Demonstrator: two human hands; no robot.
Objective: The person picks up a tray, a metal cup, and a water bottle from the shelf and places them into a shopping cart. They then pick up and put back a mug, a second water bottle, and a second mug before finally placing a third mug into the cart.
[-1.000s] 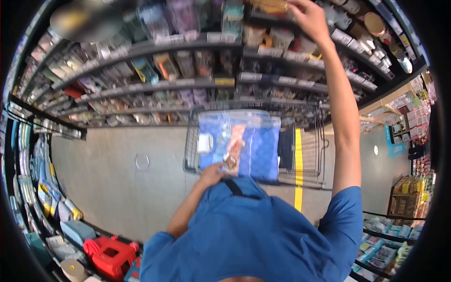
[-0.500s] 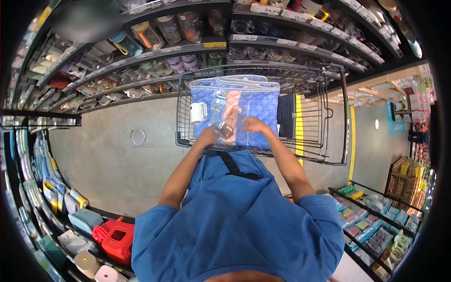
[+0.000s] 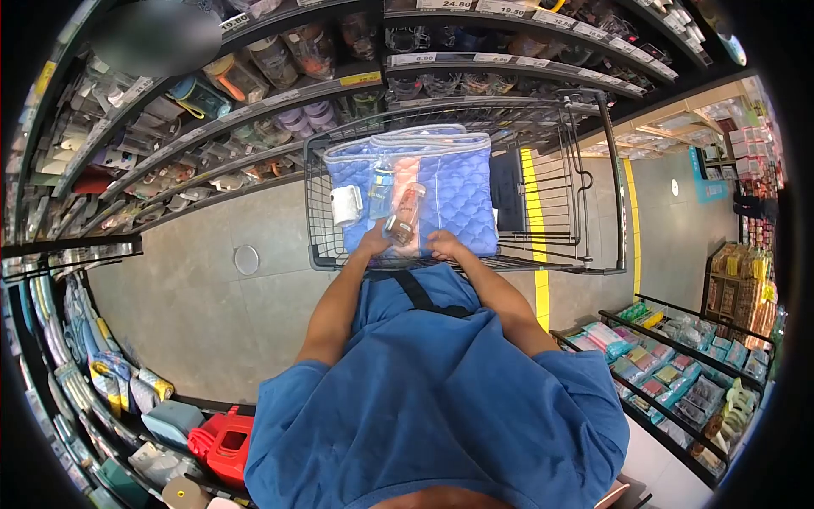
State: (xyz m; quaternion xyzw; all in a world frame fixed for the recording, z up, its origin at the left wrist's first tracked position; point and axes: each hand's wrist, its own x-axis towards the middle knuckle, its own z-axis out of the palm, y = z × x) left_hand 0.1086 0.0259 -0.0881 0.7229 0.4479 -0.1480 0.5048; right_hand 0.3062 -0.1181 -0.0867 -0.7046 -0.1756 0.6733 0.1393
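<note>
My left hand (image 3: 374, 239) is closed around the lower end of a clear, brown-tinted bottle (image 3: 407, 210), tilted over the cart. My right hand (image 3: 443, 245) is at the cart's near rim, fingers curled by the front edge of a folded blue quilted blanket (image 3: 462, 191); whether they grip anything is hidden. The blanket, with a pink stripe, lies in a black wire shopping cart (image 3: 315, 208). On its left side sits a white mug (image 3: 346, 205). Beside the bottle lies a clear-and-blue package (image 3: 381, 188).
Shelves of bottles and cups (image 3: 280, 59) with price tags rise behind the cart. Red plastic containers (image 3: 227, 445) stand at lower left, near rolled textiles (image 3: 119, 377). A rack of packaged goods (image 3: 670, 373) is at lower right. A round floor plate (image 3: 246, 260) lies left of the cart.
My right hand has come down from above the blanket to the cart's near rim, its fingers now curled. The bottle stands a little more upright. The whole view has shifted slightly.
</note>
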